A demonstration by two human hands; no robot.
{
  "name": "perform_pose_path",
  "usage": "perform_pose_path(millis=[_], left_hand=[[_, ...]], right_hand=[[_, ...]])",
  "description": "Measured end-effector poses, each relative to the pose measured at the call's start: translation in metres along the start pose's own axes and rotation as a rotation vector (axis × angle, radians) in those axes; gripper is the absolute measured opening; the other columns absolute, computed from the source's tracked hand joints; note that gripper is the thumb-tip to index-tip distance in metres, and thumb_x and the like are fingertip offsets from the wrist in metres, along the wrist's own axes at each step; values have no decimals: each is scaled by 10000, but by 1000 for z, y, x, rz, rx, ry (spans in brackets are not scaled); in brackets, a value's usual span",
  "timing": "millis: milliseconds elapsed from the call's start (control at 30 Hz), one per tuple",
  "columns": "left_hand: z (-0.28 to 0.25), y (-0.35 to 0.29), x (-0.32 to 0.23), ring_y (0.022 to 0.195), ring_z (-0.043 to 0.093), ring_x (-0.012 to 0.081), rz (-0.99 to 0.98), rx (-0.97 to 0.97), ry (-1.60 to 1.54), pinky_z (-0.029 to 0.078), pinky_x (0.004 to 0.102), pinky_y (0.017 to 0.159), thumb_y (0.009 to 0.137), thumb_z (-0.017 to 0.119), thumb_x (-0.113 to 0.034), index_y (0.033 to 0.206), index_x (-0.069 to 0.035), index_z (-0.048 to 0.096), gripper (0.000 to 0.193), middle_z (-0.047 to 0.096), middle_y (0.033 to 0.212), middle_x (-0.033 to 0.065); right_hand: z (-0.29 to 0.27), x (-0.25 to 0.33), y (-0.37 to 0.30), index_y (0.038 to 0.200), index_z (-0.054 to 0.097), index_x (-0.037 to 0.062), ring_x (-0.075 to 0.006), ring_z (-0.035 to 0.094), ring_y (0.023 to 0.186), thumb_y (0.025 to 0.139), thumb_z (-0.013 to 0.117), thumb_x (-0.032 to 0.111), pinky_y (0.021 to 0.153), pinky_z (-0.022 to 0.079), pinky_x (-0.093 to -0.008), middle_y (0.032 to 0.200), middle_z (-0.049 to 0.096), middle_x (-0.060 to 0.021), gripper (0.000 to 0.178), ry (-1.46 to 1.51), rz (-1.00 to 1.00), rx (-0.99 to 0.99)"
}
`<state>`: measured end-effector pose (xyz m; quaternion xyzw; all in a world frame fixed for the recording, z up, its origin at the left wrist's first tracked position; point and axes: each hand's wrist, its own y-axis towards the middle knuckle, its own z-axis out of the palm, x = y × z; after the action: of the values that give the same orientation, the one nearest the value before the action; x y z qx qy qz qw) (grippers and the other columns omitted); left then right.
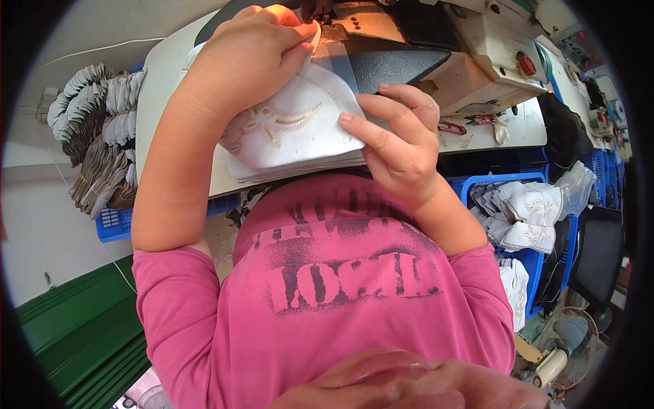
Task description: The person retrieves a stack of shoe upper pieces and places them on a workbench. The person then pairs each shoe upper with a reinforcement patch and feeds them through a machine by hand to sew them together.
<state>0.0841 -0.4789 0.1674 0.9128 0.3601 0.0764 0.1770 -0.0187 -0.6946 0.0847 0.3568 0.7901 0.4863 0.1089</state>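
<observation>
Looks like you're lining up for sewing: left grip point(262, 51) pinching the strip point(316, 35), right grip point(409, 140) pinching the white panel point(310, 140), upper centre of the frame. I'd guess the next move needs both kept flat and even.

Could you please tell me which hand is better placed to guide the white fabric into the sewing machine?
Probably the left hand: its fingers are near the lit part of the sewing machine, while the right hand touches the edge of the white fabric, farther away.
</observation>
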Motion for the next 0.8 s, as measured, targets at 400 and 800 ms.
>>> perform_pose_path(millis=[400,800], left_hand=[[-1,-4,-1,989,628,308,-19,53,41,479,408,938,973,601,-290,1213,-115,737,327,698,1011,132],[0,-6,-22,1033,650,305,-119,93,203,456,435,956,981,572,-364,1235,-147,725,367,722,1063,95]], right_hand=[[-15,-30,17,999,759,140,-287,625,1064,694,738,-6,928,435,-396,1060,735,-5,339,30,49,36],[-28,-70,40,1039,760,46,-303,642,1111,809,653,-54,962,501,-387,1094,736,-91,273,3,19,167]])
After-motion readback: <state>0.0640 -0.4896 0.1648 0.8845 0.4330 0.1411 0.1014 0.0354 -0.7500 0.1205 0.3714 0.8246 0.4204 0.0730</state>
